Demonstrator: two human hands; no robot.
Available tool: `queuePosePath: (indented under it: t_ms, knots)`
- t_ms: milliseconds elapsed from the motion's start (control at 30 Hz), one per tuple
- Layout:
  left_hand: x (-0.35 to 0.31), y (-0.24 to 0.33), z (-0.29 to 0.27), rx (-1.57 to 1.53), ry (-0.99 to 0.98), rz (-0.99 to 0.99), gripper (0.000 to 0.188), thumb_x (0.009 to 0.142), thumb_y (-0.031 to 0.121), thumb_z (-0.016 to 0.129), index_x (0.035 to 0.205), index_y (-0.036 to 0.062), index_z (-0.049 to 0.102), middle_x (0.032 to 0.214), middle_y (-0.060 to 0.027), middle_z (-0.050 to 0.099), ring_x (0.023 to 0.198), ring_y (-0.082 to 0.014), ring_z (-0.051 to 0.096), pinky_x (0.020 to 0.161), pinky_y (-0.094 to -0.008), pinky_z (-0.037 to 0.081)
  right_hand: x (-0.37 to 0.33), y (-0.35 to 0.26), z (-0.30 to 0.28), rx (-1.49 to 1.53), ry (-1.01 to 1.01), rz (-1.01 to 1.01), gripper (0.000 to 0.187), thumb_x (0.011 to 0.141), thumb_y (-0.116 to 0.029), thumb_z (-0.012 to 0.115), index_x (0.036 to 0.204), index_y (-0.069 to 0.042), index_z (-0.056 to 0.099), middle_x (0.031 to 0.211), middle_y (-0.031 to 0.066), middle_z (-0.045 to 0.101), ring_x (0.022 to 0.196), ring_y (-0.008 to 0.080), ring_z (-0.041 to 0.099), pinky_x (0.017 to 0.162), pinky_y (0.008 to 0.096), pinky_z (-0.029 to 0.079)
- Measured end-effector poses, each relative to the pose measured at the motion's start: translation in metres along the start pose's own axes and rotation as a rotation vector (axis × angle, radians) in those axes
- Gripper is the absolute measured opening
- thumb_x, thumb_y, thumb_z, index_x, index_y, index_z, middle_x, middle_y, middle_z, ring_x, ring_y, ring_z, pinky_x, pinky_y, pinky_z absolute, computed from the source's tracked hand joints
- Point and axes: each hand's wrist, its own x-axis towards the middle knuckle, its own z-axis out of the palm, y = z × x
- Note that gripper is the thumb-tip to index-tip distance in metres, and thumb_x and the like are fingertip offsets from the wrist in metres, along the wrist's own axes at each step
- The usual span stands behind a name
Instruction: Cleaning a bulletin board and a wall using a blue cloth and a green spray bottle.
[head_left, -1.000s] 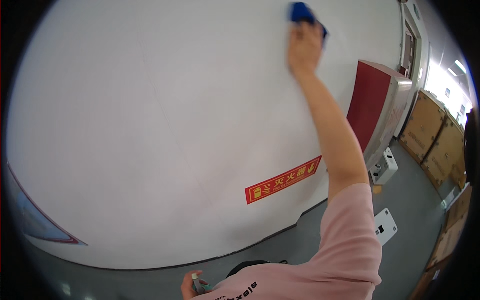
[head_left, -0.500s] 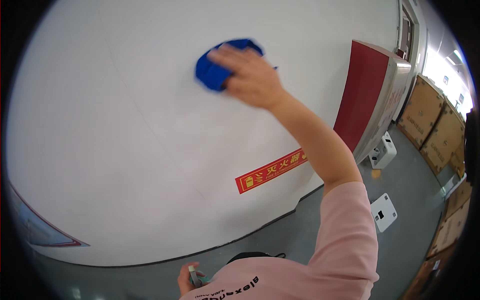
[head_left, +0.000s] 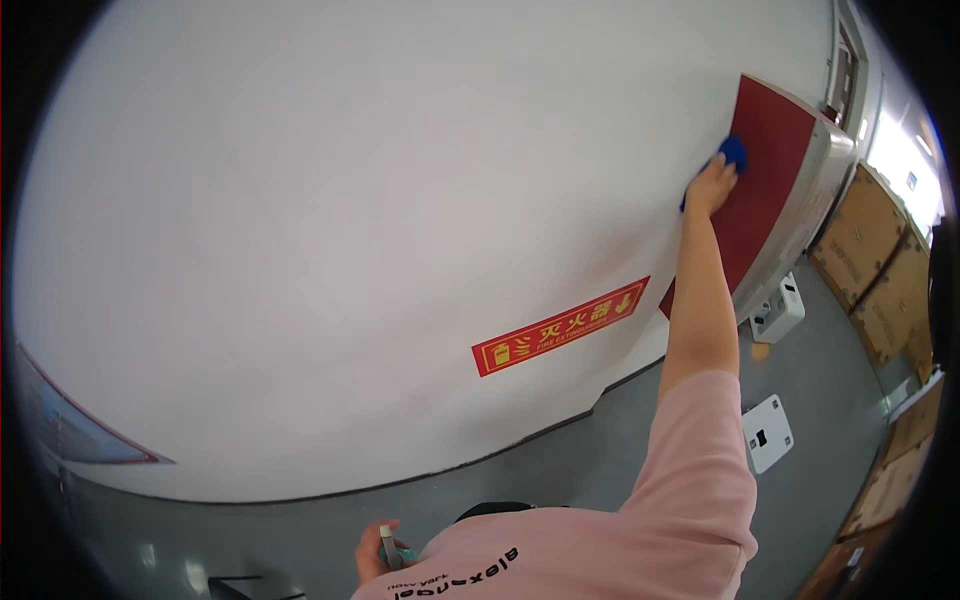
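My right arm reaches far out to the right. The right hand [head_left: 711,187] is closed over a blue cloth [head_left: 735,152], at the corner where the white wall [head_left: 400,200] meets the dark red side of a cabinet [head_left: 775,150]. Part of the cloth shows beyond the fingers, and a strip of it below the hand along the wall. Low down near my body, my left hand [head_left: 370,553] grips what looks like a spray bottle [head_left: 388,543] with a pale nozzle. Most of that bottle is hidden by the hand and my pink shirt.
A red sign with yellow print [head_left: 560,327] is stuck on the wall below my reach. On the grey floor [head_left: 830,370] to the right are a white box-shaped device [head_left: 780,312] and a flat white plate [head_left: 767,433]. Large brown boxes [head_left: 855,240] stand at the far right.
My right hand has moved right with the blue cloth, from the upper middle of the wall to the cabinet's edge. The left hand stays low, still holding the bottle.
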Motion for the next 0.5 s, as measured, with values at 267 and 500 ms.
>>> queuePosePath:
  t_ms: [267, 500]
  knots:
    - [0.011, 0.012, 0.008, 0.184, -0.151, 0.163, 0.059, 0.057, 0.010, 0.085, 0.110, 0.0096, 0.059, 0.107, -0.0063, 0.060, 0.073, -0.0171, 0.065, 0.064, -0.0280, 0.051, -0.077, -0.048, -0.004, 0.117, -0.031, -0.274, 0.041, 0.096, -0.028, 0.049, 0.120, 0.005, 0.055, 0.141, 0.0256, 0.037, 0.125, 0.0399, 0.043, 0.103, 0.0405, 0.036]
    - [0.004, 0.016, 0.012, 0.224, -0.221, 0.192, 0.058, 0.062, 0.009, 0.085, 0.114, 0.0116, 0.060, 0.118, -0.0114, 0.058, 0.079, -0.0201, 0.069, 0.070, -0.0314, 0.057, -0.205, -0.178, -0.025, 0.447, -0.368, -1.021, 0.004, 0.067, -0.004, 0.064, 0.065, -0.006, 0.062, 0.135, 0.0109, 0.053, 0.121, 0.0324, 0.052, 0.094, 0.0458, 0.042]
